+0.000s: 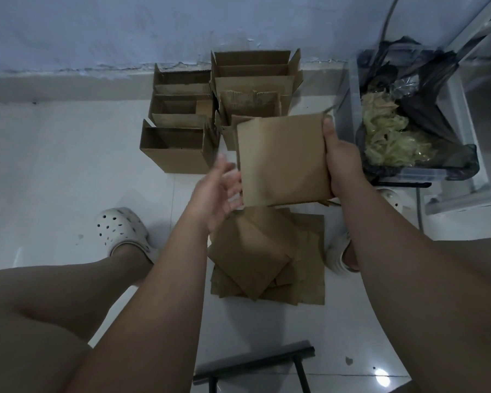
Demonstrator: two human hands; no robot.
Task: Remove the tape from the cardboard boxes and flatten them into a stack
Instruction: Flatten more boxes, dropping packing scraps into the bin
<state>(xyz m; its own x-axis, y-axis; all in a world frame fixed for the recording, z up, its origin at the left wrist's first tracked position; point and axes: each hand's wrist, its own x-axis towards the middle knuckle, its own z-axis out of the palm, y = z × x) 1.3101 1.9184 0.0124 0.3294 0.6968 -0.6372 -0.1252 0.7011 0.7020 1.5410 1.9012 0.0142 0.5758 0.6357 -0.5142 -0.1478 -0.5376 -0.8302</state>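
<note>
A flattened brown cardboard box [281,160] is gripped at frame centre by the right hand [343,163]; the left hand [219,191] is held beside it, fingers spread. It is best squared over the flat brown cardboard stack [267,256] below before release.

a pale blue-grey wall [125,29] runs across the top, its paint chipped and flaking along the base. the floor [54,165] is glossy white tile, with a bright light reflection [381,374] at lower right. a white frame [465,109] stands at the right edge, and a dark bar with two legs [255,361] sits at the bottom.
</note>
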